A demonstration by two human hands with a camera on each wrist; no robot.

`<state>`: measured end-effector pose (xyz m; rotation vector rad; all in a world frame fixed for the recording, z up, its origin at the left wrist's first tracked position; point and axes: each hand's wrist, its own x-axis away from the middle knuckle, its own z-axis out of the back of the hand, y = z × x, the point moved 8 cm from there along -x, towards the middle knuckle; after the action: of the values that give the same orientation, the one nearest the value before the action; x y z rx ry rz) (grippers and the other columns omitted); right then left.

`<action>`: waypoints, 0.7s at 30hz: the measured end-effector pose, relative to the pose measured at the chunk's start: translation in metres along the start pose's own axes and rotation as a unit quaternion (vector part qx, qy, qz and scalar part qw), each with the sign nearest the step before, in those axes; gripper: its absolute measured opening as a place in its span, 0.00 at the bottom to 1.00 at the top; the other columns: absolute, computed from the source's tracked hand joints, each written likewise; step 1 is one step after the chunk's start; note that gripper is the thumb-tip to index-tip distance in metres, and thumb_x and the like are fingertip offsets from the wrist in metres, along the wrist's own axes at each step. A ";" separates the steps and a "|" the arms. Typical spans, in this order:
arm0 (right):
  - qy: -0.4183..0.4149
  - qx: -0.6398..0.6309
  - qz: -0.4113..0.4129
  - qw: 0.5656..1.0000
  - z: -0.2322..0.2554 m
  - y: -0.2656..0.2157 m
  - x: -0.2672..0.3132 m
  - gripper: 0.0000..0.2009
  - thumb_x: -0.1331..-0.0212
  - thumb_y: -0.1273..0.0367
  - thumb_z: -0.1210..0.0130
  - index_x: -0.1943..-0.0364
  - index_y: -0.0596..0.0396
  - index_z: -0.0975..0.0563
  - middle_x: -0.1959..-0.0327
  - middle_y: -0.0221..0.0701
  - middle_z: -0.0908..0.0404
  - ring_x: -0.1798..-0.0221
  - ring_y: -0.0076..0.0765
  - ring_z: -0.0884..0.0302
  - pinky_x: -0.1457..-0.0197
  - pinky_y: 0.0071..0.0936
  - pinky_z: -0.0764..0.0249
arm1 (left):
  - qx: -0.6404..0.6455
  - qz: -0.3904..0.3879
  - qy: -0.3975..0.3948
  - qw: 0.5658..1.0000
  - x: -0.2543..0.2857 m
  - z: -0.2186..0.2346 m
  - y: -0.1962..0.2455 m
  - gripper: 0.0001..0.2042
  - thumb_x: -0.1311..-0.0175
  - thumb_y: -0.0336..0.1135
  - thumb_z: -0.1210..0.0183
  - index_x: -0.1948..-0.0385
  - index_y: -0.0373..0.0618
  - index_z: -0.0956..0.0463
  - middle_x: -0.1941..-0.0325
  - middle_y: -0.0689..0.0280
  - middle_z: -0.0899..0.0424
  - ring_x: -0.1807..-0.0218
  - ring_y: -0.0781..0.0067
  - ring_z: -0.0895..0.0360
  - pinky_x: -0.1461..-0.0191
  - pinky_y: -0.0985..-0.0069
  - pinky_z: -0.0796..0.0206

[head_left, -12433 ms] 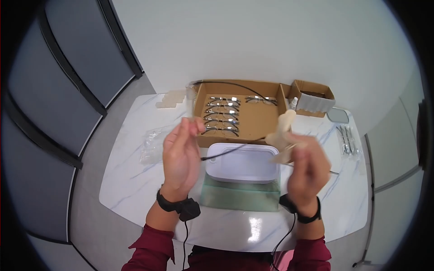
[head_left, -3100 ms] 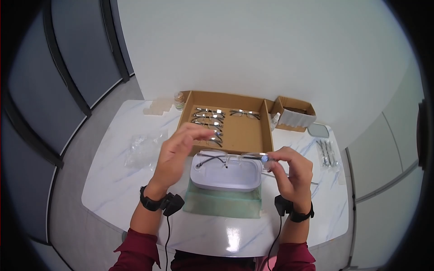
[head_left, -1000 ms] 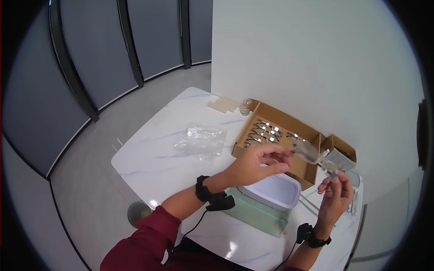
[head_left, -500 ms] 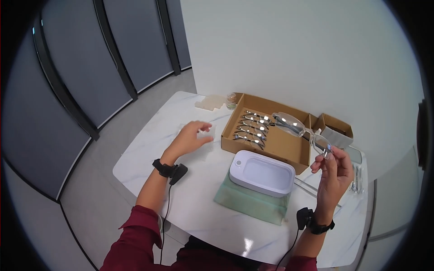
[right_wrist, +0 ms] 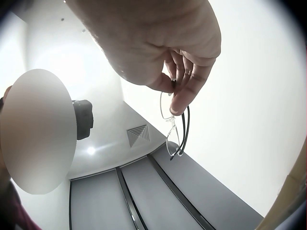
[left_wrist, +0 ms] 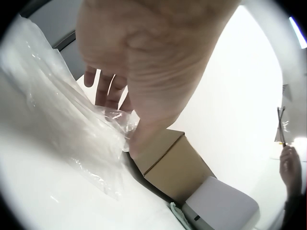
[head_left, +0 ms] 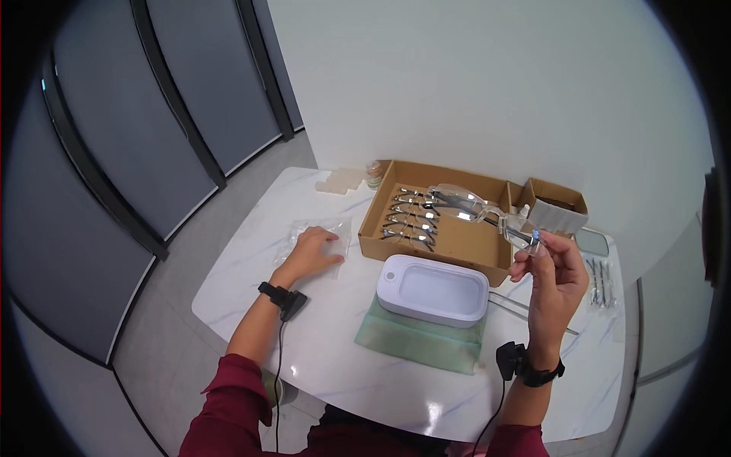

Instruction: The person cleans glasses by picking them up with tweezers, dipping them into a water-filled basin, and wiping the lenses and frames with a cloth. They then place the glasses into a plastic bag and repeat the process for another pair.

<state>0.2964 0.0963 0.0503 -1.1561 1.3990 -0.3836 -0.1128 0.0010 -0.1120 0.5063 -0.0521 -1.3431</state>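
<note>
My right hand (head_left: 560, 286) pinches a pair of clear-framed eyeglasses (head_left: 463, 207) by one end, held up above the cardboard tray. In the right wrist view the eyeglasses (right_wrist: 171, 125) hang from thumb and fingertips, their dark temples folded. Over on the left side of the table, my left hand (head_left: 308, 255) is down at a pile of clear plastic bags (head_left: 293, 231), thumb spread away from the fingers. The left wrist view has the crinkled plastic (left_wrist: 72, 129) right at those fingertips, partly hidden behind the palm.
Several eyeglasses (head_left: 411, 221) lie in a column inside the cardboard tray (head_left: 449, 259). In front stands a lilac ultrasonic-cleaner-like basin (head_left: 392, 293) on a green cloth (head_left: 415, 343). Tweezers (head_left: 525, 311) lie beside it. Bagged eyeglasses (head_left: 601, 282) and a small box (head_left: 560, 206) are at right.
My left hand has left the eyeglasses and moved left, down to the plastic bags. The right hand keeps hold of the eyeglasses; the head view has turned left.
</note>
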 end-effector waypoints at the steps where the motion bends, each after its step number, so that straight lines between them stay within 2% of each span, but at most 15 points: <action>1: -0.003 0.001 -0.009 1.000 -0.001 0.002 0.000 0.08 0.32 0.76 0.49 0.53 0.67 0.25 0.69 0.38 0.18 0.70 0.28 0.18 0.67 0.22 0.22 | -0.001 -0.003 -0.001 1.000 0.000 0.004 0.005 0.27 0.51 0.43 0.28 0.50 0.39 0.21 0.50 0.55 0.20 0.42 0.55 0.27 0.35 0.64 0.38; 3: 0.001 0.001 -0.014 1.000 -0.001 0.005 0.000 0.08 0.32 0.77 0.49 0.53 0.67 0.25 0.69 0.38 0.18 0.70 0.28 0.18 0.67 0.22 0.22 | 0.100 0.049 0.037 0.993 0.000 0.018 0.007 0.23 0.49 0.43 0.29 0.52 0.40 0.21 0.51 0.58 0.18 0.44 0.58 0.23 0.38 0.64 0.35; 4: -0.009 -0.002 -0.028 1.000 -0.005 0.008 0.000 0.08 0.32 0.76 0.49 0.53 0.67 0.25 0.69 0.38 0.18 0.70 0.28 0.18 0.66 0.22 0.22 | 0.099 0.045 0.035 0.993 0.000 0.022 0.016 0.23 0.49 0.43 0.29 0.52 0.40 0.21 0.51 0.58 0.18 0.44 0.58 0.23 0.38 0.64 0.35; 7: -0.035 -0.001 -0.035 0.999 -0.013 0.017 0.003 0.08 0.32 0.77 0.49 0.54 0.67 0.24 0.69 0.38 0.17 0.70 0.27 0.18 0.65 0.22 0.21 | 0.172 0.011 0.070 0.983 0.001 0.039 0.062 0.21 0.45 0.39 0.30 0.52 0.41 0.21 0.52 0.60 0.16 0.47 0.63 0.20 0.41 0.68 0.31; 10: -0.078 0.076 -0.055 0.993 -0.023 0.026 0.008 0.07 0.35 0.79 0.47 0.57 0.68 0.23 0.71 0.35 0.16 0.69 0.25 0.17 0.65 0.21 0.20 | 0.255 -0.097 0.092 0.958 0.001 0.056 0.120 0.19 0.45 0.32 0.29 0.51 0.42 0.21 0.55 0.63 0.15 0.49 0.71 0.20 0.42 0.74 0.31; 14: -0.070 0.144 0.000 0.987 -0.023 0.022 0.007 0.06 0.36 0.79 0.46 0.58 0.68 0.23 0.72 0.35 0.16 0.70 0.26 0.16 0.65 0.21 0.20 | 0.260 -0.182 0.086 0.944 -0.004 0.078 0.183 0.22 0.45 0.32 0.29 0.47 0.42 0.21 0.56 0.63 0.15 0.52 0.70 0.20 0.43 0.73 0.31; 17: -0.060 0.171 0.042 0.982 -0.021 0.012 0.006 0.06 0.37 0.79 0.46 0.58 0.68 0.22 0.73 0.35 0.16 0.70 0.26 0.16 0.66 0.20 0.21 | 0.289 -0.190 0.102 0.933 -0.013 0.077 0.195 0.22 0.44 0.32 0.30 0.47 0.41 0.22 0.56 0.62 0.16 0.52 0.69 0.20 0.43 0.73 0.31; 19: -0.066 0.247 0.111 0.960 -0.024 0.002 0.008 0.06 0.38 0.80 0.45 0.59 0.67 0.21 0.74 0.35 0.16 0.71 0.26 0.16 0.67 0.20 0.22 | 0.301 -0.191 0.103 0.929 -0.016 0.076 0.199 0.22 0.44 0.32 0.30 0.46 0.41 0.22 0.55 0.62 0.16 0.52 0.68 0.20 0.43 0.73 0.32; 21: -0.069 0.259 0.126 0.955 -0.027 -0.005 0.007 0.06 0.40 0.80 0.44 0.60 0.66 0.20 0.74 0.35 0.16 0.72 0.27 0.16 0.67 0.20 0.23 | 0.309 -0.180 0.117 0.927 -0.017 0.072 0.197 0.22 0.43 0.32 0.30 0.46 0.41 0.22 0.55 0.62 0.16 0.52 0.68 0.20 0.44 0.73 0.31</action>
<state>0.2762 0.0780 0.0566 -0.5569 1.2057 -0.4444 0.0400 0.0200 0.0311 1.2565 -0.1979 -1.6111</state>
